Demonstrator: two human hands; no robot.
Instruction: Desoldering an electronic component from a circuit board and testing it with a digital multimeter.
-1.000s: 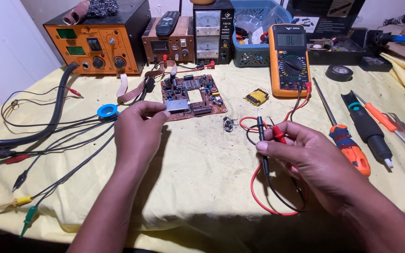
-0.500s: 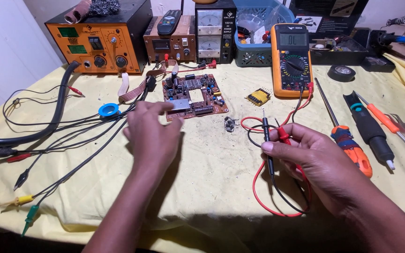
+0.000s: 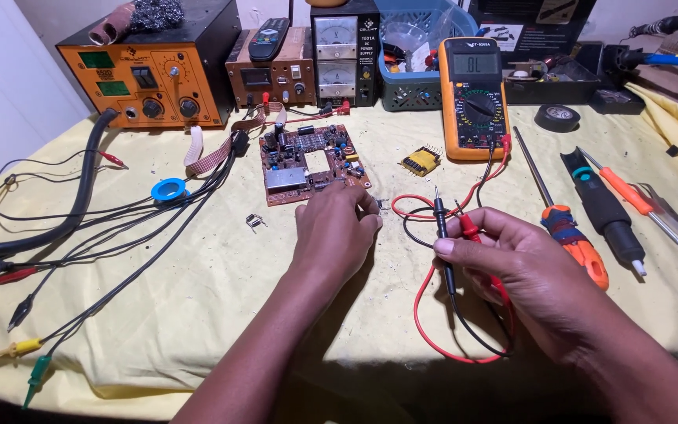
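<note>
Circuit board (image 3: 308, 161) under your left hand (image 3: 335, 232), fingertips curled at its near edge; right hand (image 3: 515, 263) pinches both probes (image 3: 453, 228) (black and red).

yellow-covered table (image 3: 198, 314), white wall (image 3: 9, 86)

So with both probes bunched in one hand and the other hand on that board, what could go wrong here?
Three risks, judging by the layout:
1. The right hand holds the black probe and red probe side by side; their tips could touch and give a false reading.
2. The left hand rests at the edge of the circuit board; it could nudge the board or touch bare parts.
3. The looped red lead could snag the screwdriver.
</note>
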